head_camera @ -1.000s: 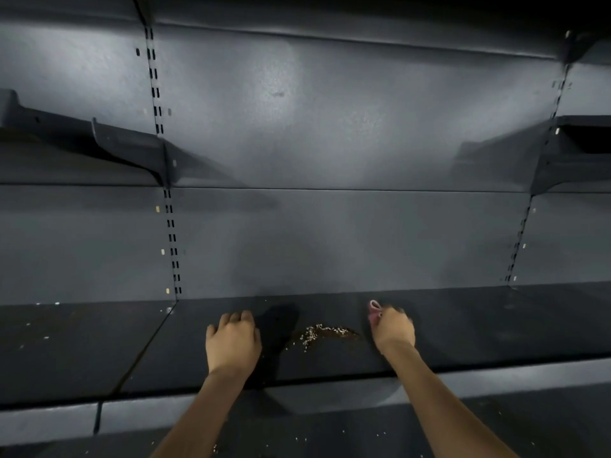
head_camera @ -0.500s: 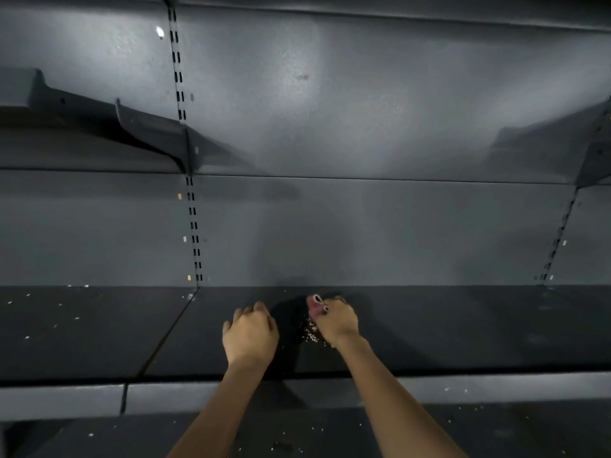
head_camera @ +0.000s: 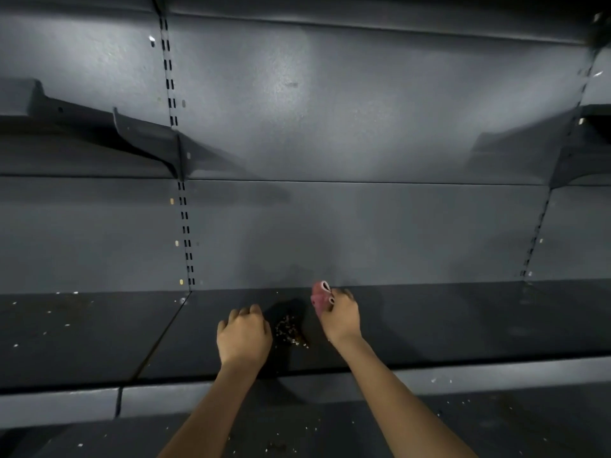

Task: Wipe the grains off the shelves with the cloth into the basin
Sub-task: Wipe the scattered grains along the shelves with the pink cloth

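The right hand (head_camera: 340, 317) grips a pink cloth (head_camera: 320, 297) on the shelf (head_camera: 463, 322). The left hand (head_camera: 244, 335) rests there with curled, empty fingers. The grains (head_camera: 291, 330) lie between both hands.

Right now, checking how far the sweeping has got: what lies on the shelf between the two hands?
A small pile of grains, seen in the head view, between left hand and right hand.
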`<state>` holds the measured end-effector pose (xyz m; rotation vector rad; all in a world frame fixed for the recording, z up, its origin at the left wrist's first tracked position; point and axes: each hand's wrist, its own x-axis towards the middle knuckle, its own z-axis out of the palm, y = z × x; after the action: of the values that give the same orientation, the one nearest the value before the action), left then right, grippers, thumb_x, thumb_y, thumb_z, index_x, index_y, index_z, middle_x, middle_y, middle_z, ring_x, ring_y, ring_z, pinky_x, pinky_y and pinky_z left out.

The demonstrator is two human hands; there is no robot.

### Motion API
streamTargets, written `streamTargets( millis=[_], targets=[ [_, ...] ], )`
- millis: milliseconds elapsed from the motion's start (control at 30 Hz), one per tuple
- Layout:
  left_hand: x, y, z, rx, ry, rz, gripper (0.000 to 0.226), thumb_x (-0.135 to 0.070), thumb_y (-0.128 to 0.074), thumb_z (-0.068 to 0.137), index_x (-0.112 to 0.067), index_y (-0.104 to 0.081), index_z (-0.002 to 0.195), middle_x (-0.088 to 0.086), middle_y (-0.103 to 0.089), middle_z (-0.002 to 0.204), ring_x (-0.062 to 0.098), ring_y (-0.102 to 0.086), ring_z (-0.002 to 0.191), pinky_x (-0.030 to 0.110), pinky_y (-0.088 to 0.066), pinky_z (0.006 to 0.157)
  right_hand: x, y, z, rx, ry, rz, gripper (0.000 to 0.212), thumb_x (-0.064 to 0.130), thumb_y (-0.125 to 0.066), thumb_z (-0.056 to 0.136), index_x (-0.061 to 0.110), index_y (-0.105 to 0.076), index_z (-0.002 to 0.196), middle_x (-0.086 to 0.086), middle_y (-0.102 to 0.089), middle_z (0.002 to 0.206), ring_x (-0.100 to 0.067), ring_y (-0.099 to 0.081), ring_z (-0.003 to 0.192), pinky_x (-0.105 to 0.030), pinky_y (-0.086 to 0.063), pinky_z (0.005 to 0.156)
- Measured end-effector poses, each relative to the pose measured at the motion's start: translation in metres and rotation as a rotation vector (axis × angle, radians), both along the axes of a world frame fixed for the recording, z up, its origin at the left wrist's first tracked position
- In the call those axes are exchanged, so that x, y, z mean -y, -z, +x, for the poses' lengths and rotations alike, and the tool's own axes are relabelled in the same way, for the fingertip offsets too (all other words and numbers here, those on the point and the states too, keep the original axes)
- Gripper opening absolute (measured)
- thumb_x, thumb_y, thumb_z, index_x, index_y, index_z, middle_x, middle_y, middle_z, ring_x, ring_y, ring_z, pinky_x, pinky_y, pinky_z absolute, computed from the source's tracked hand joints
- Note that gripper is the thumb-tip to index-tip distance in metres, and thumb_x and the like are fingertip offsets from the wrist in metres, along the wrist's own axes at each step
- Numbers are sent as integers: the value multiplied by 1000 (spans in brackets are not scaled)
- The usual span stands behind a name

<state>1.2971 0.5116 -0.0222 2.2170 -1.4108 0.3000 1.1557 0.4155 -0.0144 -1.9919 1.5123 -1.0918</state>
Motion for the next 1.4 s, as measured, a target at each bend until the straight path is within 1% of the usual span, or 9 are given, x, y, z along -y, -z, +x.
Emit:
streamTargets(
  millis=[233,367,533,733,867,967,1033,1233,1400],
  targets=[
    [2,1,0,-6,-11,-11,19,-26,-41,94,-16,-56,102,2,-63,98,18,-56,100,32,-43,87,-19,-4,-21,-427,130,216,37,17,-47,95,3,-40,129,-18,-45,132,-30,-51,119,-33,-45,95],
    [2,2,1,-9,-21,-23,19,-25,-42,94,-15,-57,101,2,-63,99,19,-56,100,32,-44,86,-34,-7,10,-506,78,250,57,16,-65,85,0,-35,131,-20,-49,131,-30,-53,119,-34,-46,97],
    [4,2,1,54,-45,-3,21,-26,-41,93,-16,-57,102,2,-64,102,20,-55,104,32,-41,85,-42,-5,32,-239,39,203,29,15,-42,98,1,-43,123,-18,-56,124,-32,-57,114,-36,-47,94],
    [1,2,1,76,-36,-22,21,-25,-42,92,-15,-58,101,3,-64,99,20,-56,101,33,-42,85,-39,-10,4,0,-32,106,18,11,-44,95,0,-51,107,-19,-63,109,-33,-60,104,-35,-47,84],
    [-1,0,0,61,-28,-26,21,-24,-43,92,-13,-58,101,4,-64,98,21,-56,101,34,-43,85,-45,-18,-22,-105,-180,-84,17,11,-47,94,1,-54,105,-16,-65,102,-30,-64,94,-22,-41,70],
    [-2,0,0,53,-24,-29,21,-23,-44,92,-12,-59,100,5,-64,98,22,-57,100,34,-43,84,-52,-15,-32,-287,-314,-183,22,20,-49,95,2,-53,106,-16,-62,101,-30,-63,89,-24,-40,66],
    [-2,0,1,50,-12,-31,20,-23,-44,91,-13,-59,99,5,-64,97,21,-57,99,34,-44,84,-54,-9,-34,-366,-352,-195,26,29,-53,93,5,-55,104,-14,-63,102,-27,-65,89,-30,-50,69],
    [-3,2,5,60,7,-20,21,-24,-42,92,-14,-58,102,3,-64,99,20,-56,100,33,-44,85,-50,-6,-49,-290,-377,10,18,26,-56,90,9,-55,97,-10,-68,100,-23,-66,89,-34,-54,79],
    [-9,3,16,86,22,-4,21,-25,-41,92,-16,-57,103,1,-63,102,19,-55,102,33,-44,86,-50,-23,-57,-250,-487,94,14,21,-69,82,16,-60,91,-3,-67,90,-11,-59,78,-17,-43,65]
  ],
)
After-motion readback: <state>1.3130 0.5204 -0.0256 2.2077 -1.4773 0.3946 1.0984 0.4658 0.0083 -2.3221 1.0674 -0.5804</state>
